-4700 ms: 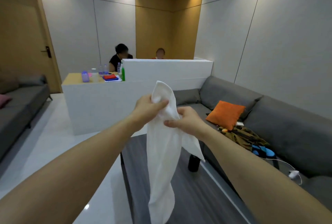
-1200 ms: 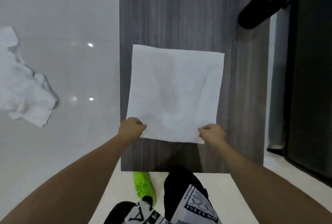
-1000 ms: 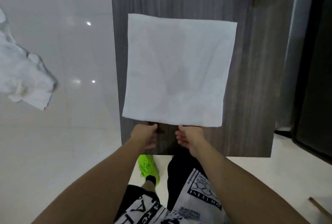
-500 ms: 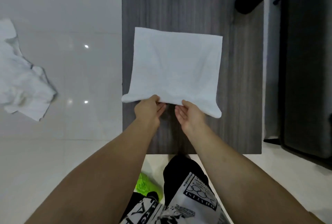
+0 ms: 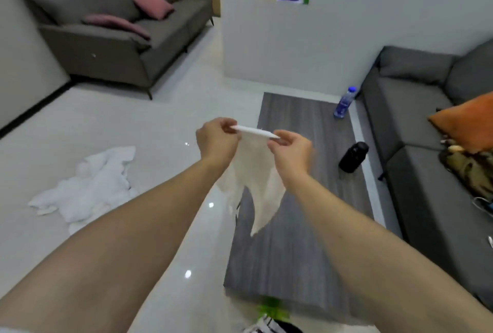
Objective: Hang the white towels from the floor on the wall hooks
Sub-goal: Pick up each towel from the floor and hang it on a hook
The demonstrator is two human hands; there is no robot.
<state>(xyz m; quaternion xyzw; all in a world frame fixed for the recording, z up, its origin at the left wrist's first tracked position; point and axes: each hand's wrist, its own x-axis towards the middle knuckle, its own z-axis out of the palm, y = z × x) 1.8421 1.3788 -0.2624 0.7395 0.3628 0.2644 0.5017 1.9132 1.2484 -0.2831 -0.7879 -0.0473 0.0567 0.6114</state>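
White towel (image 5: 253, 172) held up in the air over the near edge of the grey table (image 5: 293, 239). Left hand (image 5: 216, 137) and right hand (image 5: 292, 148) each pinch its top edge, thumb against curled fingers; cloth hangs limp below. Second towel heap (image 5: 85, 188) lies crumpled on the floor (image 5: 120, 119), untouched. No wall hooks in view. Judgement: early stage; nothing visibly hung, one towel in hand, at least one left.
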